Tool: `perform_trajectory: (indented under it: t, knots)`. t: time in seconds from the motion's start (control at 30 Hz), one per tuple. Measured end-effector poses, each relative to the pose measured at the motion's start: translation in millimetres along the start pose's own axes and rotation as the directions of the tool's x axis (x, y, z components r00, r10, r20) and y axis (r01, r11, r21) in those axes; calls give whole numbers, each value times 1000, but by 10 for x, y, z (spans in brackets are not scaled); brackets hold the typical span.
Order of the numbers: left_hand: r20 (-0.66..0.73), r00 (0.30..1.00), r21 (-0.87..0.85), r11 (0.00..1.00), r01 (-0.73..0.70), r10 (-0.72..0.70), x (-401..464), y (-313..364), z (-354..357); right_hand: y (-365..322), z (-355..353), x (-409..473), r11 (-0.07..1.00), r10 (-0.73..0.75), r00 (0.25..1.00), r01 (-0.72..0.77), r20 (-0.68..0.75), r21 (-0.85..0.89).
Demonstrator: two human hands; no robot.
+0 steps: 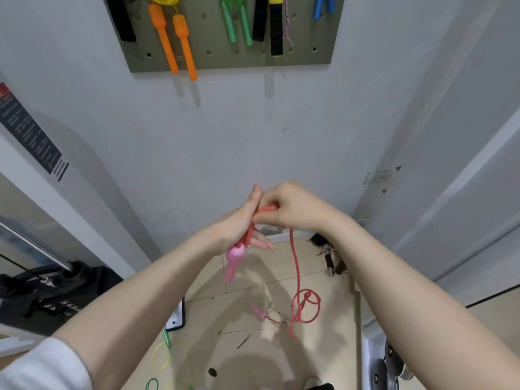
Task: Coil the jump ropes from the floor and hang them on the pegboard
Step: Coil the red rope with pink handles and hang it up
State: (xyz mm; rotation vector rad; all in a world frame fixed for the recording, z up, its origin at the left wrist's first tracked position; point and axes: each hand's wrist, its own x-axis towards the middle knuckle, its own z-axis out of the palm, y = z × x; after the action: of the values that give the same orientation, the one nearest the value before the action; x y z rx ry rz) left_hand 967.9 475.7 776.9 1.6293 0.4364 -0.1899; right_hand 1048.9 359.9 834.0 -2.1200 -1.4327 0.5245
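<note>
Left hand: clasped the coil of the red rope, pink handle hanging below.
Right hand: pinched the rope beside the left hand.
Advice: keep every loop equal, with the tail untangled.

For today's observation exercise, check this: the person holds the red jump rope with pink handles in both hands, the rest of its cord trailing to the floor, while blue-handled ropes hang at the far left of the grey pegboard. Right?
Not quite. Both hands, left hand and right hand, do hold the red jump rope with pink handles, which trails to the floor. But the blue-handled ropes hang at the far right of the grey pegboard, as the head view shows.
</note>
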Motion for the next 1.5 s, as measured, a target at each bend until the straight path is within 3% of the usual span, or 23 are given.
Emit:
perform_trajectory:
  t: [0.13, 0.2, 0.27, 0.37, 0.43, 0.5, 0.53, 0.6, 0.67, 0.77, 0.83, 0.9, 0.97, 1.03, 1.07, 1.13, 1.2, 1.23, 1.3, 1.33, 1.37, 1.43, 1.5]
  knots:
    - [390, 920, -286, 954, 87, 34, -150, 295, -31, 211, -173, -17, 945, 129, 962, -45, -241, 324]
    - [585, 792, -390, 917, 87, 173, -179, 364, -120, 324, -81, 12, 910, 171, 939, -34, -300, 412]
    - [672, 655, -563, 813, 147, 347, -203, 402, -169, 434, 66, 31, 806, 240, 940, -53, -243, 590]
    - [503, 647, -831, 527, 180, 573, -189, 451, -263, 599, 339, -15, 672, 248, 969, -190, 25, 716]
    - [304, 782, -886, 463, 23, 544, -204, 468, -345, 646, 541, -96, 678, 225, 948, -319, 227, 662]
    - [16, 940, -846, 507, -169, 340, -157, 376, -452, 623, 638, -170, 730, 217, 895, -413, 389, 545]
    - [-97, 969, -808, 551, -210, 228, -130, 298, -496, 577, 624, -199, 763, 204, 870, -429, 449, 484]
    - [-243, 969, -681, 704, -202, 43, -72, 129, -505, 434, 498, -214, 810, 176, 841, -419, 512, 410]
    - [-301, 953, -492, 861, -125, -33, -40, -54, -425, 249, 328, -216, 859, 143, 839, -369, 524, 355]
    - [-110, 994, -252, 968, -6, -22, -68, -183, -252, 18, 99, -184, 940, 66, 906, -197, 419, 278]
    - [77, 995, -46, 997, 67, -63, -199, -112, -141, -12, -40, -144, 958, 53, 974, -112, 218, 264]
    - [244, 966, 47, 996, 80, -89, -300, 44, -93, 83, -140, -109, 943, 67, 998, -58, -17, 329]
    - [451, 892, -30, 1000, -2, 15, -369, 184, -80, 217, -145, -107, 903, 85, 989, -25, -122, 429]
    - [641, 736, -284, 958, -39, 220, -414, 256, -116, 346, -23, -113, 843, 69, 997, -47, -22, 536]
    - [679, 658, -446, 895, 17, 326, -416, 272, -146, 392, 75, -117, 838, 52, 997, -76, 60, 540]
    - [617, 577, -700, 708, 91, 535, -405, 292, -246, 482, 279, -128, 872, 34, 980, -125, 198, 473]
    - [394, 633, -854, 520, -15, 666, -401, 298, -341, 575, 469, -172, 891, 38, 955, -166, 294, 422]
    - [253, 724, -874, 472, -113, 642, -410, 319, -397, 614, 543, -214, 887, 41, 944, -185, 327, 423]
    - [-122, 898, -796, 498, -343, 423, -419, 309, -534, 660, 627, -295, 829, 61, 925, -256, 375, 497]
    - [-268, 918, -759, 522, -389, 293, -394, 249, -589, 670, 633, -319, 779, 75, 924, -289, 376, 556]
    - [-340, 920, -743, 544, -390, 196, -363, 176, -615, 652, 608, -341, 735, 81, 927, -304, 366, 606]
    - [-377, 922, -634, 701, -327, 89, -325, 48, -572, 573, 498, -360, 722, 56, 939, -273, 340, 635]
    - [-375, 922, -425, 864, -268, 102, -305, -65, -454, 456, 387, -357, 748, 2, 937, -234, 351, 621]
